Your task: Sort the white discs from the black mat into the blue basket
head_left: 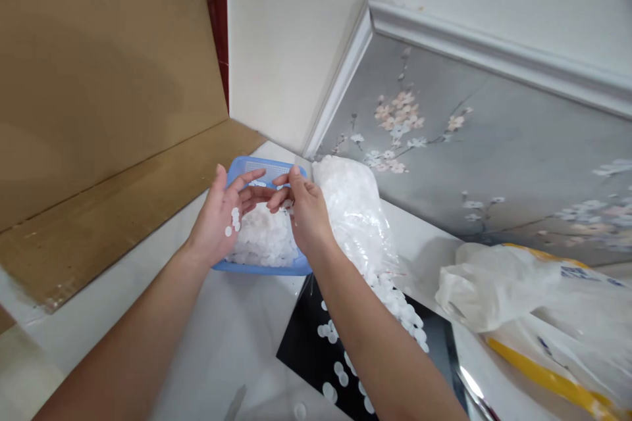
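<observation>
A blue plastic basket [266,270] stands on the white floor, with a heap of small white discs [261,237] in it. Over the basket, my left hand [222,210] is open, palm turned inward and fingers stretched to the right. Several white discs cling to its palm. Facing it, my right hand [306,207] has its fingers apart and slightly bent, their tips close to the left fingers. A few white bits show beneath the right fingers; whether they stick to the skin I cannot tell.
Right of the basket, a clear bag [353,210] bulges with white discs, some spilled onto a black sheet [309,335]. White-and-yellow plastic bags [533,296] lie at the right. A large cardboard piece [108,79] stands left; a framed floral panel [444,138] borders the back.
</observation>
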`<action>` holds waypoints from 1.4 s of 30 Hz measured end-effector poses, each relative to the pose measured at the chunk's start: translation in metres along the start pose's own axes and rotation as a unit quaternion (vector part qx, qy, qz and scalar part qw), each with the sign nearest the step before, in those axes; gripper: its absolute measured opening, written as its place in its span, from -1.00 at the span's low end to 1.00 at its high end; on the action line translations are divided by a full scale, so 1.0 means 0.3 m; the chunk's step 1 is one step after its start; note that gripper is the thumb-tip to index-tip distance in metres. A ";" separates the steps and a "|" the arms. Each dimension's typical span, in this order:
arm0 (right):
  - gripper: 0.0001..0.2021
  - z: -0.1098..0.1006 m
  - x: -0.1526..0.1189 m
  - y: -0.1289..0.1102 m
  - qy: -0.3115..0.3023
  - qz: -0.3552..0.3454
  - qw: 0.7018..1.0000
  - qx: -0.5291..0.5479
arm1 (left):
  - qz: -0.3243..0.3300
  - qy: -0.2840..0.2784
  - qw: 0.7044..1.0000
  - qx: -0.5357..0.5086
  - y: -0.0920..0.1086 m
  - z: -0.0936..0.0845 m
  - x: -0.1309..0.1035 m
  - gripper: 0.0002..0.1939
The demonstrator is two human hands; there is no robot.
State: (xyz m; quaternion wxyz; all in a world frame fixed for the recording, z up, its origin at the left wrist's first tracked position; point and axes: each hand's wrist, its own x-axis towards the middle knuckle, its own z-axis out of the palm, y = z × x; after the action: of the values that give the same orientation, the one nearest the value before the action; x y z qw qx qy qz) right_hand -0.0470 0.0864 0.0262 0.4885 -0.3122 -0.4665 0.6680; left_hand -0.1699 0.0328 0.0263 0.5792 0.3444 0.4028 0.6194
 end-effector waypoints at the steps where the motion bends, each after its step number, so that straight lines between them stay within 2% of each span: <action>1: -0.65 0.000 0.001 0.004 -0.007 -0.013 1.000 -0.003 | 0.003 -0.002 1.000 0.005 -0.002 0.002 0.000 -0.30; 4: -0.71 -0.001 0.003 0.011 -0.020 -0.041 0.999 0.000 | 0.020 -0.005 1.000 0.021 -0.007 0.008 0.001 -0.35; 7: -0.65 -0.005 0.004 0.010 -0.022 -0.055 0.998 -0.019 | 0.056 0.005 0.998 0.041 -0.010 0.011 0.003 -0.45; 13: -0.39 -0.010 -0.007 -0.005 -0.030 -0.088 0.985 -0.145 | 0.079 0.134 0.979 0.134 0.000 -0.009 0.003 -0.63; 15: -0.33 -0.020 -0.014 -0.016 -0.067 -0.075 0.978 -0.181 | 0.079 0.127 0.979 0.137 0.001 -0.013 0.003 -0.57; 17: -0.30 -0.037 -0.021 -0.028 -0.101 -0.066 0.967 -0.223 | 0.069 0.092 0.985 0.132 -0.002 -0.011 0.003 -0.47; 20: -0.42 -0.068 -0.036 -0.036 -0.082 -0.083 0.944 -0.308 | 0.048 0.031 0.991 0.118 -0.007 0.000 0.001 -0.35; 22: -0.64 -0.082 -0.049 -0.024 -0.071 -0.104 0.922 -0.365 | 0.048 0.024 0.992 0.111 -0.007 0.006 0.000 -0.31; 24: -0.79 -0.086 -0.062 0.004 -0.127 -0.132 0.878 -0.442 | 0.064 0.040 0.993 0.095 -0.004 0.006 0.000 -0.31; 27: -0.63 -0.083 -0.055 0.065 -0.239 -0.157 0.772 -0.567 | 0.084 0.084 0.991 0.056 0.001 -0.005 0.007 -0.34; 28: -0.65 -0.084 -0.042 0.083 -0.243 -0.153 0.758 -0.585 | 0.081 0.105 0.990 0.043 0.002 -0.011 0.011 -0.36; 32: -0.70 -0.105 0.033 0.095 -0.184 -0.132 0.764 -0.604 | 0.038 0.207 0.977 -0.028 -0.005 -0.032 0.032 -0.43; 35: -0.71 -0.120 0.053 0.041 -0.182 -0.115 0.771 -0.599 | 0.062 0.250 0.965 -0.054 -0.011 -0.034 0.039 -0.51; 37: -0.73 -0.118 0.039 0.004 -0.224 -0.094 0.774 -0.584 | 0.103 0.276 0.954 -0.059 -0.013 -0.030 0.037 -0.58; 39: -0.74 -0.108 0.020 -0.012 -0.300 -0.054 0.769 -0.562 | 0.130 0.306 0.941 -0.062 -0.012 -0.027 0.034 -0.67; 41: -0.72 -0.095 0.015 -0.004 -0.359 -0.013 0.758 -0.544 | 0.129 0.325 0.935 -0.063 -0.008 -0.028 0.033 -0.73; 42: -0.70 -0.089 0.022 0.007 -0.369 -0.001 0.757 -0.540 | 0.121 0.330 0.934 -0.063 -0.006 -0.029 0.033 -0.73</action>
State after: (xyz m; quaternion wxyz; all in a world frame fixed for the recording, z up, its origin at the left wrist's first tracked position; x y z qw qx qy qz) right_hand -0.0266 0.1010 0.0147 0.0297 -0.2529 -0.8942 0.3682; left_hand -0.1779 0.0419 0.0205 0.3548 0.1301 0.4866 0.7876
